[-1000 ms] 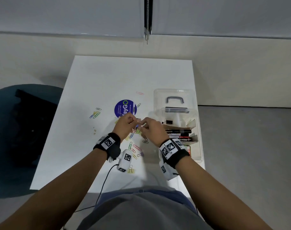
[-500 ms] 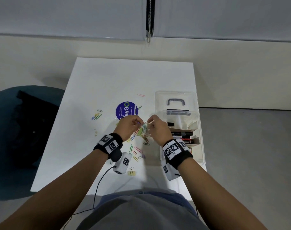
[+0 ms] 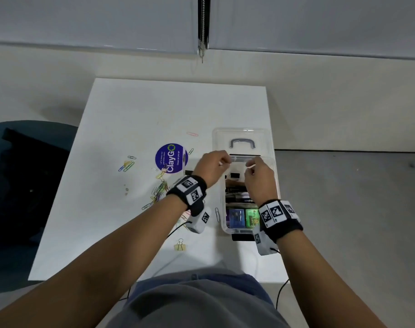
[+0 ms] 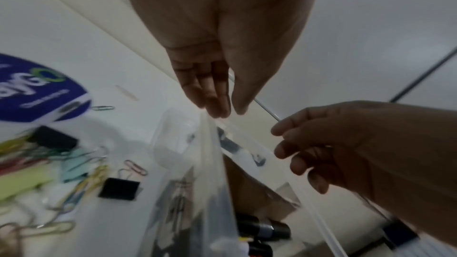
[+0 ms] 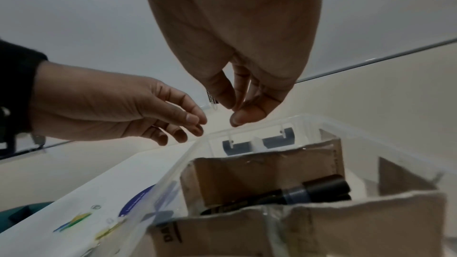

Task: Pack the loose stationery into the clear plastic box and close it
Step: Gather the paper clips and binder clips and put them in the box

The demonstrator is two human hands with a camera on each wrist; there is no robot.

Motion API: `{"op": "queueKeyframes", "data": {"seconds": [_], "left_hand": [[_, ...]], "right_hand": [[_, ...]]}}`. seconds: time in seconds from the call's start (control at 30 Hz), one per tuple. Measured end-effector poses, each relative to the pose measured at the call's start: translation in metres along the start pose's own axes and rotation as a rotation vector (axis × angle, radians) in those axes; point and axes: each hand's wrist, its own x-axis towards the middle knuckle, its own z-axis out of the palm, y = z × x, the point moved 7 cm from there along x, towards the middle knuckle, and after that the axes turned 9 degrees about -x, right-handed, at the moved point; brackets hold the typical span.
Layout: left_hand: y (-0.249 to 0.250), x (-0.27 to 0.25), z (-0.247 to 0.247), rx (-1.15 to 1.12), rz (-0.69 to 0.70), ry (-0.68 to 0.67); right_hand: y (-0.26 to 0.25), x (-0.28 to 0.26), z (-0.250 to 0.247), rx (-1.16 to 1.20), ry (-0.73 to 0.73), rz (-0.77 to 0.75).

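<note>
Hands meet above the open clear plastic box [image 3: 245, 229] at the right edge of the white surface [image 3: 135, 110], each pinching a top corner of a small clear plastic zip bag [image 4: 197, 192] that hangs between them over the box's far end. The left hand [image 3: 211, 165] has thumb and fingertips [image 4: 217, 108] closed on the bag's left corner; the right hand [image 3: 258, 177] closes its grip on the other corner, fingers curled. What the bag holds is blurred, though thin metal shapes show through it in the left wrist view.

Inside the box, a torn brown cardboard divider [image 5: 259, 169] stands beside black marker pens [image 5: 319, 189], with blue and green packets [image 3: 243, 216] nearer the person. The clear hinged lid with a grey handle [image 3: 242, 143] lies open behind.

Trouble could come from the divider's ragged upper edge, which may snag the limp bag on the way down. A bag left proud of the rim would likely keep the lid from shutting. If the zip strip is not sealed, small pieces could spill. Much remains loose: coloured paper clips [image 3: 160, 191] lie scattered beside a round blue sticker [image 3: 171, 158], a yellow binder clip [image 3: 180, 245] sits near the front edge, and black binder clips [image 4: 119, 189] lie among them
</note>
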Motion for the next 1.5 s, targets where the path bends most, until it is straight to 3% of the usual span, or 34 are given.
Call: {"op": "queueKeyframes", "data": {"seconds": [0.1,0.2,0.3,0.4,0.6,0.8,0.83,0.93,1.1,1.23,1.33,1.5], "left_hand": [[-0.045,0.000,-0.033,0.067,-0.127,0.132],[-0.098,-0.006,-0.044,0.290,-0.262,0.078],[-0.130,-0.016,-0.030,0.455,-0.277,-0.056],[-0.141,-0.024,-0.017,0.549,-0.245,-0.121],[-0.150,-0.030,-0.011,0.563,-0.233,-0.135],[-0.167,-0.045,-0.025,0.410,-0.274,-0.167],[-0.169,-0.047,-0.031,0.359,-0.277,-0.150],[-0.179,-0.051,-0.056,0.065,-0.337,-0.068],[-0.191,-0.039,-0.106,-0.214,-0.401,0.101],[-0.199,-0.019,-0.121,-0.128,-0.486,0.101],[-0.204,-0.009,-0.126,0.075,-0.509,0.119],[-0.223,-0.019,-0.114,0.253,-0.538,0.055]], "right_hand": [[-0.032,-0.003,0.020,0.005,-0.036,-0.140],[-0.073,-0.001,0.060,-0.085,-0.170,-0.247],[-0.085,0.003,0.107,-0.219,-0.387,-0.103],[-0.072,0.003,0.137,-0.350,-0.469,0.044],[-0.051,-0.004,0.162,-0.368,-0.487,0.256],[-0.047,0.005,0.173,-0.279,-0.468,0.303],[-0.046,0.005,0.177,-0.316,-0.474,0.271],[-0.047,0.008,0.167,-0.164,-0.453,0.444],[-0.063,0.025,0.163,-0.256,-0.468,0.382],[-0.065,0.027,0.174,-0.244,-0.519,0.428],[-0.058,0.032,0.180,-0.131,-0.457,0.514],[-0.074,0.045,0.176,-0.193,-0.412,0.281]]}}
